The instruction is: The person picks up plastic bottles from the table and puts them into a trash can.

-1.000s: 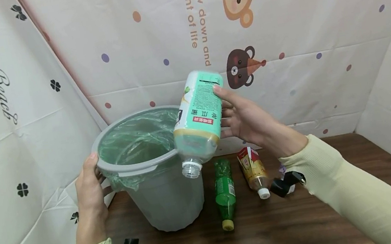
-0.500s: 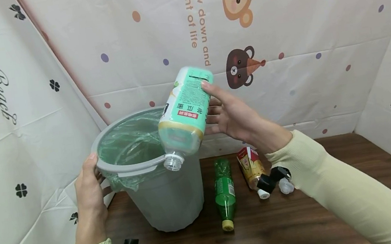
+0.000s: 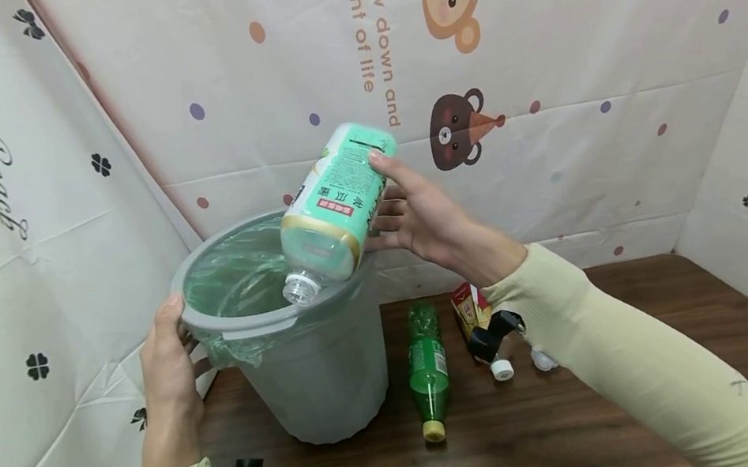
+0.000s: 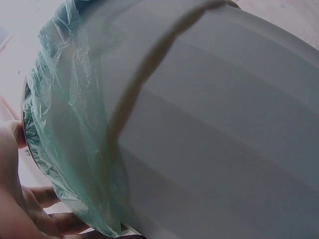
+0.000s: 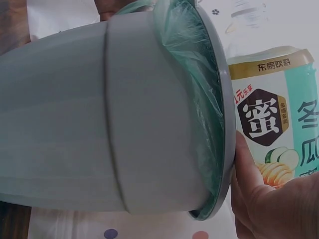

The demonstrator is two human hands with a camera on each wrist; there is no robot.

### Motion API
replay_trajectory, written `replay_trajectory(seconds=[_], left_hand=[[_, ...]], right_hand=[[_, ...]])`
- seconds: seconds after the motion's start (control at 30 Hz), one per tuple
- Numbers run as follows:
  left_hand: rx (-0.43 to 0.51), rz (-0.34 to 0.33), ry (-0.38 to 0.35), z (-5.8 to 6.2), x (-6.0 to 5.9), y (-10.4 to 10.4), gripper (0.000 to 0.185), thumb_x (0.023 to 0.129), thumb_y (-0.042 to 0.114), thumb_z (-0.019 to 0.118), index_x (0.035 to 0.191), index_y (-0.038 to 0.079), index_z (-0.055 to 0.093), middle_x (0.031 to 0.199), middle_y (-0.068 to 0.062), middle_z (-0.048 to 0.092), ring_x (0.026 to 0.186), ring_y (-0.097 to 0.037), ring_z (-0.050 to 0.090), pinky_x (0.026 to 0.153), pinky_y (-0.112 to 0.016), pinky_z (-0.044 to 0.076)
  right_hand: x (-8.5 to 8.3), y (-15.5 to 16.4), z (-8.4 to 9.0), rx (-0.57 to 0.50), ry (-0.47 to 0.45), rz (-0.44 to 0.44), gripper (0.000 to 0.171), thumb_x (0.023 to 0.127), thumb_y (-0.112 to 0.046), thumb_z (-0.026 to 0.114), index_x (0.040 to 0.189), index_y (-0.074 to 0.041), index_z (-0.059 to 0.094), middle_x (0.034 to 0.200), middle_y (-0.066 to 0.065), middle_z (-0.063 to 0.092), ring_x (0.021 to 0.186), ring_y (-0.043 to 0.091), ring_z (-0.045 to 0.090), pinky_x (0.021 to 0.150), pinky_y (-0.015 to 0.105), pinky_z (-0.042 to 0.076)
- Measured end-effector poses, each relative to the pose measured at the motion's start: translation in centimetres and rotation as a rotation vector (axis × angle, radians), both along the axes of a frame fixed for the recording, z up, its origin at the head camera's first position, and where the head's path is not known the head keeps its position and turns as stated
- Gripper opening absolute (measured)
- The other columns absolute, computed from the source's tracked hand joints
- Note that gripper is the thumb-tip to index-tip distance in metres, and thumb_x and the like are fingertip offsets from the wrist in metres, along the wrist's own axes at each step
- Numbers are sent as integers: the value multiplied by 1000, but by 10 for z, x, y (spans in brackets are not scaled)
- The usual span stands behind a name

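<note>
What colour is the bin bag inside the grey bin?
The bin bag is see-through green, clearest in the head view.

The right wrist view's edge cuts off part of the mint-labelled bottle [image 5: 276, 104].

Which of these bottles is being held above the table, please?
The large mint-and-white bottle, neck tilted downward in the right hand; the green bottle and the gold-labelled bottle lie on the table.
</note>
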State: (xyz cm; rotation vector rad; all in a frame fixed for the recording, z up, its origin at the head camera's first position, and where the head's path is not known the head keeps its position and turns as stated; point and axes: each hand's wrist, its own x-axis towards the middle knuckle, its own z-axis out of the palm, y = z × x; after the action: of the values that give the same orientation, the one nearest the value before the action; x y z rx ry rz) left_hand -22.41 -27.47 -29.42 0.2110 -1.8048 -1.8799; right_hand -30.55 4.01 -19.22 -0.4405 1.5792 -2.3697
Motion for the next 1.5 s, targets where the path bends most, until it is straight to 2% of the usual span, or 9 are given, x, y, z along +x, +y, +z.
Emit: replay_trajectory(seconds=[0.23,0.53,0.93,1.07,1.27,1.5], left_hand=[[-3,-2,5,-1,0,-1,38,109,54,50,125,25,70,106,8,73,101,-12,63,68,-27,54],[-17,1,10,2,0,0,43,108,56,50,128,22,69,107,5,73,103,-14,64,68,-27,54],[-12,-6,18,1,1,0,39,109,53,50,123,23,70,105,6,74,99,-13,64,65,-27,54],[-17,0,13,1,1,1,41,109,54,51,124,22,70,106,5,74,99,-13,64,66,-27,54],[-26,5,12,1,0,1,44,108,56,50,126,20,69,108,3,73,102,-14,64,67,-27,54],[-30,6,11,1,0,1,46,108,56,50,125,18,69,109,3,72,103,-15,64,68,-28,54]], right_hand=[[-4,-8,2,5,14,-13,73,107,-49,56,153,2,32,146,26,45,131,41,55,105,57,51],[-7,-18,7,25,31,-46,62,106,-46,61,148,-5,41,143,26,47,124,39,58,100,55,55],[-8,-22,7,39,66,-39,55,107,-44,62,142,-4,51,133,24,56,118,37,65,96,52,58],[-8,-21,8,52,72,-32,60,107,-43,61,149,-3,46,138,26,54,123,39,63,97,53,57],[-6,-21,7,78,75,-13,82,106,-44,63,164,1,25,149,29,50,130,38,61,94,50,59],[-5,-20,6,79,88,3,80,108,-41,63,167,-5,22,149,28,51,129,37,62,92,47,60]])
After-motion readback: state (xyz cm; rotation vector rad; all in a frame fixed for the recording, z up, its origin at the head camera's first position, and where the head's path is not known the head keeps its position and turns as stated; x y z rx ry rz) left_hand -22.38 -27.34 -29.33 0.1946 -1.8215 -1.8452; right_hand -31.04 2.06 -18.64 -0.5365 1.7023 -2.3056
